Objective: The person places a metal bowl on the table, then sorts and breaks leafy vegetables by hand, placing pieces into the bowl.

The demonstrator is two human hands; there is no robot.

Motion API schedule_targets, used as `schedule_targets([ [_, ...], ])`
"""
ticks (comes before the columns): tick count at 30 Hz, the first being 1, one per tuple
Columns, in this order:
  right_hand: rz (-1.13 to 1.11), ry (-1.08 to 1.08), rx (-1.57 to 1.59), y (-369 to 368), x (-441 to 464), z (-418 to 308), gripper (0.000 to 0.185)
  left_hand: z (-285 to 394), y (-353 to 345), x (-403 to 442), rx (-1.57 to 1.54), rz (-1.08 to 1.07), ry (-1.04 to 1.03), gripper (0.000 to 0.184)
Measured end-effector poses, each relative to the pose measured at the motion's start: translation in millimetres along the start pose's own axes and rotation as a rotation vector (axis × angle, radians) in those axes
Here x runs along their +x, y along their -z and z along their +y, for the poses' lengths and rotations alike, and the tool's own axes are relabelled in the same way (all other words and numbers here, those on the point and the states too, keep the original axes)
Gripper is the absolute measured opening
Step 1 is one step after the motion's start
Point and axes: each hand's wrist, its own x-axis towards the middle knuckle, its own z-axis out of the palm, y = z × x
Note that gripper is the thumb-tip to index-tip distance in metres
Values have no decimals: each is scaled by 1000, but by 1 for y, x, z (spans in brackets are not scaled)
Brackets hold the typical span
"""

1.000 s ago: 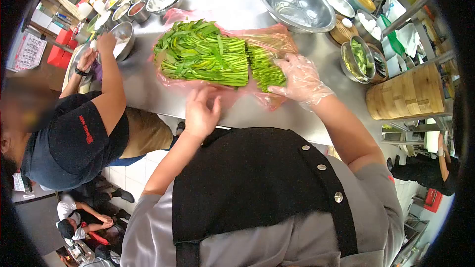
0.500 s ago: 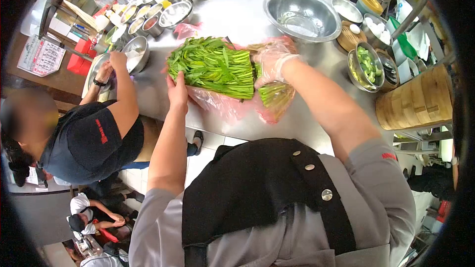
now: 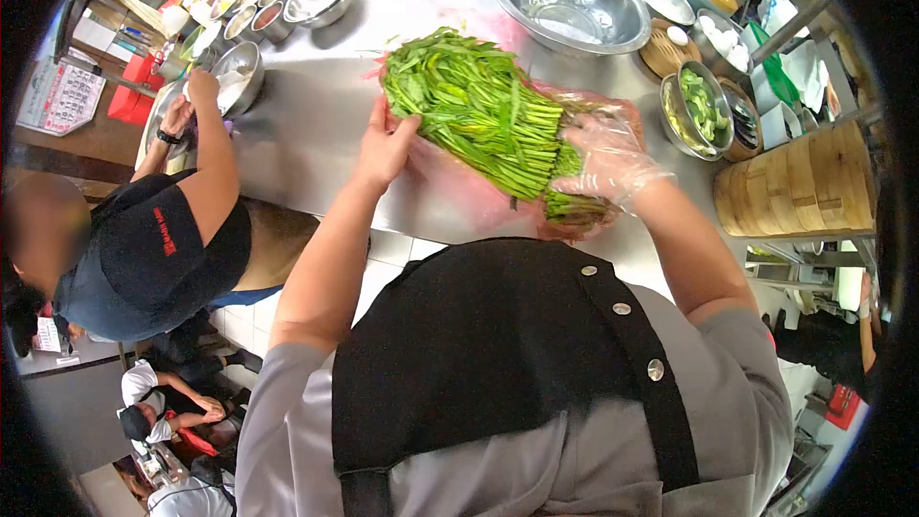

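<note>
On the pink bag (image 3: 471,199), leafy green stalks (image 3: 479,110).

Looks forward and steeply down from head height, across the black apron (image 3: 488,345) filling the lower middle, to the worktop (image 3: 306,120) beyond; shows both hands (image 3: 388,148) fairly near, above centre; spans very wide through a round, dark-edged field, taking in tiled floor (image 3: 390,248) too

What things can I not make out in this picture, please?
Head view: middle of the pink plastic bag, hidden by the leafy greens.
Head view: fine print on the calendar, too small.
Head view: inside of the bamboo steamer, hidden by its walls.
</note>
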Motion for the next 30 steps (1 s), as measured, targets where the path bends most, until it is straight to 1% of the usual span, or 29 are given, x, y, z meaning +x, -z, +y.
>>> schedule_targets([
  [3,28,-43,-82,-2,-19,1,82,-45,-6,23,-24,-71,-107,90],
  [4,72,19,-46,3,-24,4,83,-4,4,4,126,-79,-113,93],
  [6,89,10,34,15,-29,-2,82,-19,13,-1,216,-31,-87,94],
  [7,104,6,78,21,-30,-8,81,-12,17,-11,148,-35,-66,95],
  [8,201,41,173,26,-33,-14,66,-4,21,-21,80,-37,-45,96],
  [11,230,55,208,18,-20,-4,49,1,23,-35,188,135,-67,93],
  [12,124,69,204,26,-16,-8,39,2,21,-39,277,217,-149,87],
  [14,231,167,76,11,-8,-20,40,3,18,-48,455,389,-309,76],
  [15,284,221,11,5,-4,-29,40,8,15,-55,452,361,-358,67],
  [16,247,197,47,7,-1,-42,58,18,7,-64,450,332,-404,59],
  [17,233,186,24,2,3,-47,62,28,-2,-75,448,304,-448,51],
  [18,219,176,0,-5,9,-49,66,40,-10,-87,488,203,-459,37],
  [19,208,166,-24,-10,13,-48,70,40,-17,-95,519,116,-550,38],
  [20,244,174,-33,-11,18,-45,71,40,-24,-101,549,28,-641,39],
  [23,241,154,-83,-10,38,-31,65,44,-46,-121,753,-77,-636,40],
  [24,238,119,-75,-8,45,-28,58,39,-49,-126,782,-83,-592,41],
  [25,266,125,-46,-8,51,-23,56,30,-52,-130,807,-84,-552,41],
  [26,296,133,-20,-9,56,-16,54,22,-54,-132,831,-82,-515,42],
  [29,369,153,69,-10,68,1,47,6,-49,-139,828,-161,-497,43],
  [30,400,158,85,-9,69,5,45,11,-50,-141,785,-91,-493,36],
])
